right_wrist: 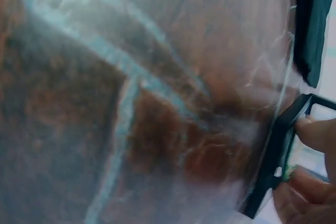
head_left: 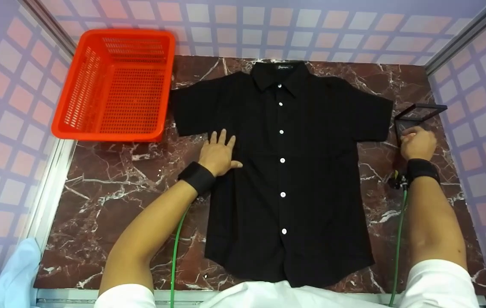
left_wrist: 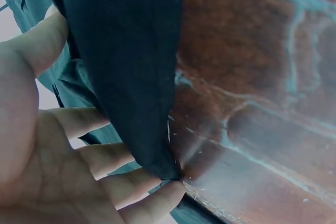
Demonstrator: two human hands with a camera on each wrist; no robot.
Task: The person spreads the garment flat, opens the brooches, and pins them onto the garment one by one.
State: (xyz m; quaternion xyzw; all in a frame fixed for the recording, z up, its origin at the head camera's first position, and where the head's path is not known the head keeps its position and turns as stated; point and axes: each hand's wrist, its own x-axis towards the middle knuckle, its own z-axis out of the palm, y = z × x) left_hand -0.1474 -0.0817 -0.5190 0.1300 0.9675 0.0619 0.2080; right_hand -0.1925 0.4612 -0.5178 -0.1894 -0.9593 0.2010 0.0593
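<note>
A black short-sleeved button-up shirt (head_left: 320, 171) lies spread face up, its collar at the far side and white buttons down the middle. My left hand (head_left: 218, 157) rests on the shirt's left side below the sleeve, fingers extended. In the left wrist view, that hand (left_wrist: 58, 166) touches the dark cloth with nearly straight fingers. Right of the shirt, my right hand (head_left: 419, 143) grips a black rectangular frame (head_left: 431, 106). The right wrist view shows thumb and fingers pinching one bar of the frame (right_wrist: 272, 156); part of it lies outside that view.
A red plastic basket (head_left: 165, 85) stands at the back left, near the shirt's sleeve. Patterned panels (head_left: 294, 30) enclose the marbled table (head_left: 110, 222) at the back and sides. Green cables (head_left: 175, 252) run from both wrists. Light blue cloth (head_left: 16, 273) hangs at the front left corner.
</note>
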